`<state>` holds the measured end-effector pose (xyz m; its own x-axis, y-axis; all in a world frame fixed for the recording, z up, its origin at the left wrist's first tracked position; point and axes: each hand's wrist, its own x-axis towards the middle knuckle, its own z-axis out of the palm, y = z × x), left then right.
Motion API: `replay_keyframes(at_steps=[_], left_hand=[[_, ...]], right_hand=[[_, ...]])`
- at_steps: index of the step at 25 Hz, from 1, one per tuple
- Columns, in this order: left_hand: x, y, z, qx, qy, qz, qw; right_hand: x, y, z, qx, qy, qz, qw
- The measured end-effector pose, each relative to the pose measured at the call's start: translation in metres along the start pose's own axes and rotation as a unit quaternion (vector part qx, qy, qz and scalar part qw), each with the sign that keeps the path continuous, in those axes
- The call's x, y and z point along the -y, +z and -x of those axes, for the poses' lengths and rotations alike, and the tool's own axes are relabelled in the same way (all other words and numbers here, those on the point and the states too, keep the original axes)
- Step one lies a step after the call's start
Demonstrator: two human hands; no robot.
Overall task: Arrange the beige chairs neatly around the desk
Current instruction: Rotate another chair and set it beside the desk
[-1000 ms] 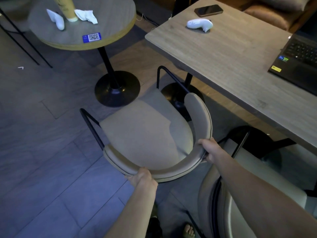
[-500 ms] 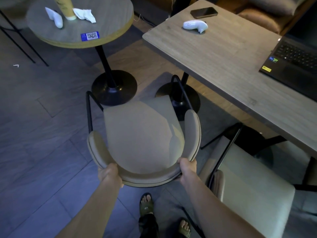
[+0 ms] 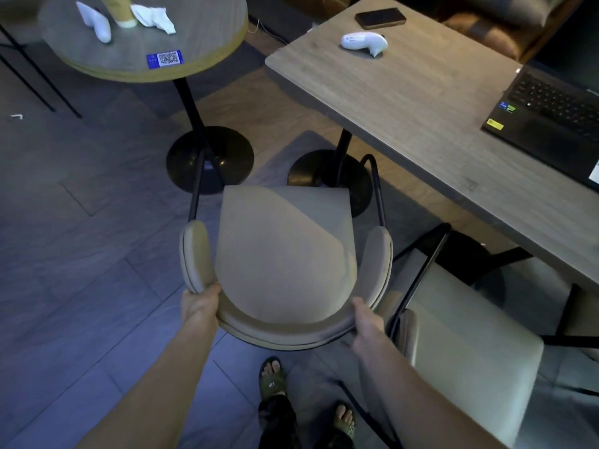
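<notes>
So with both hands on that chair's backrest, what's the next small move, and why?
Probably push the beige chair forward toward the desk. The left hand and right hand grip its curved back, and its seat front sits short of the desk edge, near the pedestal base.

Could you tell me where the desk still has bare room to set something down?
The desk is bare between the white controller and the laptop, down to the near edge. The far corner, with controller and phone, is crowded.
</notes>
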<state>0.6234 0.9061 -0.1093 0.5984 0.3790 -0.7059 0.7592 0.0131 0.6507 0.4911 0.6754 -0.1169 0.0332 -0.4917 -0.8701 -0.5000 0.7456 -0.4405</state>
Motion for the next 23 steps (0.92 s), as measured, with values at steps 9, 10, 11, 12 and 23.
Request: replay_keyframes(at_steps=[9, 10, 11, 12, 23], left_hand=[[-0.045, 0.015, -0.054, -0.022, 0.005, -0.092, 0.996], [-0.043, 0.016, -0.062, -0.028, 0.004, -0.094, 0.995], [-0.041, 0.015, -0.069, -0.028, 0.003, -0.096, 0.995], [-0.04, 0.014, -0.074, -0.028, -0.001, -0.105, 0.994], [-0.059, 0.022, -0.079, 0.0, 0.105, -0.212, 0.972]], right_hand=[[0.097, -0.001, -0.044, 0.081, -0.023, 0.133, 0.988], [0.098, 0.003, -0.046, 0.079, -0.017, 0.135, 0.988], [0.098, 0.005, -0.047, 0.073, -0.018, 0.135, 0.988], [0.097, 0.006, -0.049, 0.067, -0.023, 0.131, 0.989], [0.031, -0.012, -0.028, 0.003, -0.038, -0.031, 0.999]])
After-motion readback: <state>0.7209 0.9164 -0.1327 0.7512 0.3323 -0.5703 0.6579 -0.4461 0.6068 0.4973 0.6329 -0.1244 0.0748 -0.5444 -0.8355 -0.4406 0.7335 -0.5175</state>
